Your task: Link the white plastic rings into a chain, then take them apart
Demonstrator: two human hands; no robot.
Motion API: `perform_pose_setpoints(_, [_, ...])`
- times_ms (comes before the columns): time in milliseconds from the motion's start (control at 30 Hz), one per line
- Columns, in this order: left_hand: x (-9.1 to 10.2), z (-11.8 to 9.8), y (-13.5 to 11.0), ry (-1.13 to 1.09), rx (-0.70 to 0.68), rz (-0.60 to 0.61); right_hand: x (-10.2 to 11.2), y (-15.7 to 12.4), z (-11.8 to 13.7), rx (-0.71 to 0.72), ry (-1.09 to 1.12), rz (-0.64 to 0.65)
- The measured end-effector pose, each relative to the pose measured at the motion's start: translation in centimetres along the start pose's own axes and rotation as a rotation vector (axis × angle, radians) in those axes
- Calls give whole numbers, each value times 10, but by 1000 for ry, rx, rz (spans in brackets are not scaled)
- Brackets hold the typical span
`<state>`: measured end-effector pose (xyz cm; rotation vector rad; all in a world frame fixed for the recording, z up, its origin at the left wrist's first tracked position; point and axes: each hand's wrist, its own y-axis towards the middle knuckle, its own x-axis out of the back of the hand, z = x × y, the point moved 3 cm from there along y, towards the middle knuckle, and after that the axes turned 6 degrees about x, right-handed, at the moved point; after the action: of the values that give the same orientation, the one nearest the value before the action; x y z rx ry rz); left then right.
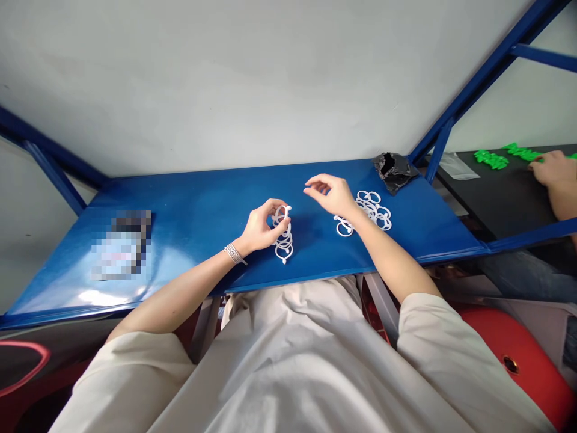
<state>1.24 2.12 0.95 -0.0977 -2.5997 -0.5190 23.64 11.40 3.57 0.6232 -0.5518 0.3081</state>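
My left hand [264, 227] pinches the upper end of a row of white plastic rings [283, 243] between thumb and fingers. The rings overlap one another, each with a small knob, and the row runs down toward the table's front edge. To the right, my right hand [331, 193] is raised over the table, its fingers curved and apart from the thumb, with nothing visible between them. Beside and partly behind its wrist lies a loose pile of similar white rings [373, 210].
A crumpled black plastic bag [393, 171] sits at the back right of the blue table [202, 204]. On the left is a blurred-out object [119, 246]. Blue frame bars rise at both ends. At right, another person's hand [553, 168] touches green pieces [491, 159] on a black table.
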Motion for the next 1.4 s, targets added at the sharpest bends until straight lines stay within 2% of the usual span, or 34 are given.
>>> perform_pose_setpoints(67, [0, 0, 0, -7, 7, 7, 21, 5, -21, -93, -247, 20])
perform_pose_setpoints(167, [0, -1, 0, 26, 6, -3, 46, 5, -55, -344, -488, 90])
perform_pose_setpoints(267, [2, -3, 1, 76, -26, -38, 51, 3, -74, -532, -538, 183])
perform_pose_setpoints(367, [3, -5, 2, 87, -42, -49, 47, 3, -78, -589, -524, 191])
perform_pose_setpoints(433, [3, -5, 2, 84, -41, -44, 44, 4, -73, -562, -514, 155])
perform_pose_setpoints(533, [3, -5, 2, 69, -35, -44, 42, 7, -60, -429, -469, 64])
perform_pose_setpoints(600, [2, -5, 2, 61, -25, -51, 37, 7, -48, -337, -333, 48])
perform_pose_setpoints(667, [2, -4, 2, 51, -9, -59, 26, 6, -34, -289, -76, 117])
perform_pose_setpoints(767, [2, -2, 2, 35, 4, -74, 0, 0, -12, -256, 303, 284])
perform_pose_setpoints(867, [2, -1, 2, 50, -7, -71, -25, -9, 7, -246, 471, 411])
perform_pose_setpoints(967, [1, -1, 1, 79, -5, -62, -42, -16, 18, -255, 582, 486])
perform_pose_setpoints(1100, [1, -3, 0, 89, 9, -94, -47, -19, 24, -216, 724, 534])
perform_pose_setpoints(1267, [1, -4, -1, 129, -22, -53, -44, -19, 20, -164, 728, 479])
perform_pose_setpoints(1400, [2, -3, 0, 89, -15, -102, -43, -19, 22, -172, 764, 474])
